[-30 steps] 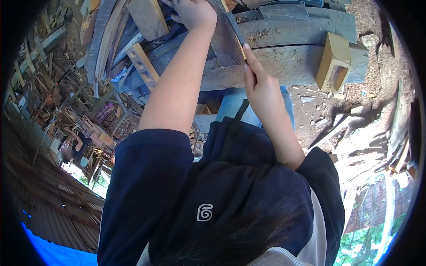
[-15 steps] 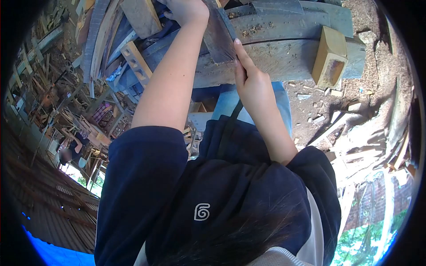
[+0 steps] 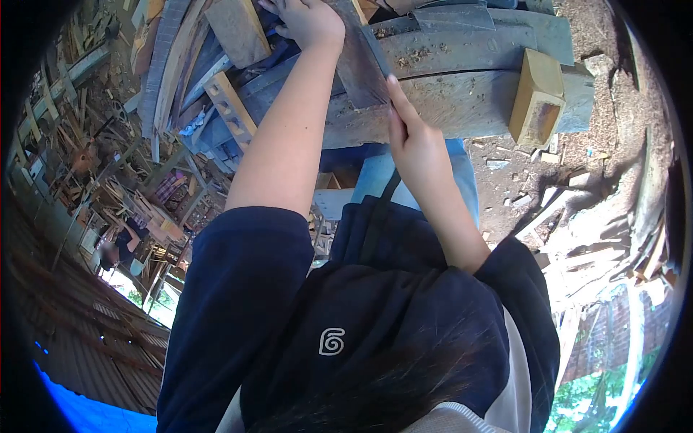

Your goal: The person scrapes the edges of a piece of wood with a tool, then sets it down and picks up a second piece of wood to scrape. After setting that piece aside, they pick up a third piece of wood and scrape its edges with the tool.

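Note:
A dark, flat wooden board [image 3: 359,76] lies slantwise across thick grey planks [image 3: 455,101]. My right hand [image 3: 419,141] grips its near end, with the index finger stretched along the right edge and the thumb near the corner. My left hand [image 3: 310,25] is at the board's left side near the top of the view. Its fingers point left and are spread apart, partly cut off by the frame; nothing shows between them. Left of it lies a wooden block [image 3: 238,32].
A hollowed yellowish wood block [image 3: 538,97] stands on the planks at right. A notched wooden strip [image 3: 229,108] leans at left beside stacked curved planks [image 3: 167,65]. Wood scraps and shavings [image 3: 520,191] cover the ground. Another person [image 3: 126,242] is far off at left.
My hands and the board appear slightly lower and further right in the view, as do several surrounding pieces. The right hand keeps its grip on the board's near end.

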### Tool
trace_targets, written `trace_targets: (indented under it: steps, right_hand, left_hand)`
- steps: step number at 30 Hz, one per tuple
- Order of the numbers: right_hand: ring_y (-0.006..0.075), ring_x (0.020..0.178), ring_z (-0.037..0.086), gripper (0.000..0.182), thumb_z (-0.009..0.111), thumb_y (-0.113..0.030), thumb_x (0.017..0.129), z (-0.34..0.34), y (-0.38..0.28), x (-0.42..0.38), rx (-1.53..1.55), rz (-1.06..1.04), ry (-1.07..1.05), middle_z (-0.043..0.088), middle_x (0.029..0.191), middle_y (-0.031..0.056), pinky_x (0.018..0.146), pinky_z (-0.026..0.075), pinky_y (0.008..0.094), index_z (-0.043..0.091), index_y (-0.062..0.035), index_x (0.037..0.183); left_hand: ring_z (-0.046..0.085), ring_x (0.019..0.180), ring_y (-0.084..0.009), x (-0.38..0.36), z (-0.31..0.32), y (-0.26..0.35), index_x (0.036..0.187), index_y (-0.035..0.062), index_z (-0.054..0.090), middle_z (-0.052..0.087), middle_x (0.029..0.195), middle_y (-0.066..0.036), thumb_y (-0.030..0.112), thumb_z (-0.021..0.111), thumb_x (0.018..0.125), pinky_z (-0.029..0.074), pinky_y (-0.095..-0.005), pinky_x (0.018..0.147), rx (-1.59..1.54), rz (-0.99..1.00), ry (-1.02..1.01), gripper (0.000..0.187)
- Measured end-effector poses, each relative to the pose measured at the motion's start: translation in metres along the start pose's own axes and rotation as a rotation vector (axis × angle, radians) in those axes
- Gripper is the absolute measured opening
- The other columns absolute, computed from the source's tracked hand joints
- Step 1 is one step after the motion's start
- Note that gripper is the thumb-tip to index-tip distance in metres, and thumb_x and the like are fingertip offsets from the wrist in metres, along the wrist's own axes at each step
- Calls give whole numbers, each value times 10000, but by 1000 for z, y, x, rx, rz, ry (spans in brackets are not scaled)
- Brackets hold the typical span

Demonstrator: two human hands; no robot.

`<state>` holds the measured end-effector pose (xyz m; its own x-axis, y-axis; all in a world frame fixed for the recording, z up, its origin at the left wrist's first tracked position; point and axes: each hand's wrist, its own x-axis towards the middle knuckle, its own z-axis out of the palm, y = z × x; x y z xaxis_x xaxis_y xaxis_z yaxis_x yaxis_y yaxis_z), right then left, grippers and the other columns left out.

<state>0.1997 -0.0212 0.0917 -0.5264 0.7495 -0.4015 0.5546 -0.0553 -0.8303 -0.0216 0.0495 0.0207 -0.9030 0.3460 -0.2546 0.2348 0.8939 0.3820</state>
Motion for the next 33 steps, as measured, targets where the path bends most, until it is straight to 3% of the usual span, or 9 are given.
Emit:
trace_targets:
  steps: [7, 11, 13, 17, 22, 26, 30, 32, 33]
  right_hand:
    - [411, 640, 694, 506, 590, -218, 1019, -3, -5, 8, -100, 73, -67, 657, 668, 212, 612, 559, 509, 500, -232, 1516]
    - [412, 635, 693, 500, 587, -227, 1021, -2, -6, 5, 5, 18, -5, 649, 659, 214, 607, 558, 511, 504, -244, 1514]
    - [411, 634, 693, 502, 588, -228, 1020, -4, -8, 13, -87, 98, -82, 648, 660, 212, 602, 559, 515, 504, -253, 1514]
    - [410, 639, 694, 500, 588, -229, 1020, 6, 0, 7, -97, 42, -19, 649, 665, 217, 592, 559, 519, 508, -253, 1512]
    - [424, 651, 696, 485, 581, -247, 1019, 5, 3, 13, -233, 27, -17, 653, 682, 234, 591, 569, 518, 521, -309, 1496]
    - [430, 673, 699, 458, 577, -272, 1019, 2, -8, 83, -267, -77, 108, 674, 707, 235, 611, 576, 518, 544, -324, 1473]
    - [441, 703, 691, 406, 585, -246, 1017, 0, 2, 65, -92, -21, 25, 690, 730, 224, 647, 579, 496, 606, -269, 1421]
    - [364, 643, 706, 421, 592, -182, 1022, -2, 9, 31, 148, -39, 57, 670, 715, 220, 671, 577, 414, 599, -229, 1441]
    - [364, 643, 706, 421, 592, -182, 1022, -7, 5, 19, 146, -45, 50, 670, 715, 220, 671, 577, 414, 599, -229, 1441]
  left_hand:
    - [15, 1600, -279, 1, 2, -7, 1632, 159, 276, 73, 1737, -68, 292, 267, 1141, 122, -604, 1247, 9, 59, 19, 509]
    - [27, 1600, -281, 2, -1, 0, 1632, 157, 276, 74, 1736, -70, 288, 270, 1140, 123, -602, 1247, 25, 26, 7, 509]
    - [32, 1599, -282, -4, -3, -2, 1631, 157, 277, 79, 1736, -71, 286, 272, 1140, 123, -603, 1247, 24, 23, 5, 509]
    - [36, 1599, -283, -4, 0, -5, 1631, 162, 278, 82, 1736, -73, 292, 271, 1140, 124, -600, 1247, -4, 37, 16, 508]
    - [45, 1597, -291, -1, 3, -10, 1634, 169, 273, 79, 1736, -77, 306, 272, 1140, 127, -577, 1254, 3, 63, 29, 513]
    - [42, 1596, -298, 11, 13, -27, 1638, 167, 261, 78, 1735, -82, 335, 262, 1141, 128, -559, 1260, -22, 120, 55, 525]
    - [30, 1597, -298, 5, 5, -14, 1637, 162, 262, 82, 1734, -85, 333, 257, 1141, 126, -578, 1257, -24, 95, 22, 525]
    - [28, 1597, -298, -1, -1, -4, 1636, 156, 261, 85, 1733, -86, 328, 255, 1141, 124, -584, 1256, -13, 39, 19, 525]
    - [28, 1597, -295, -1, -3, 0, 1636, 152, 259, 89, 1732, -85, 320, 251, 1141, 124, -588, 1255, 30, 19, 2, 523]
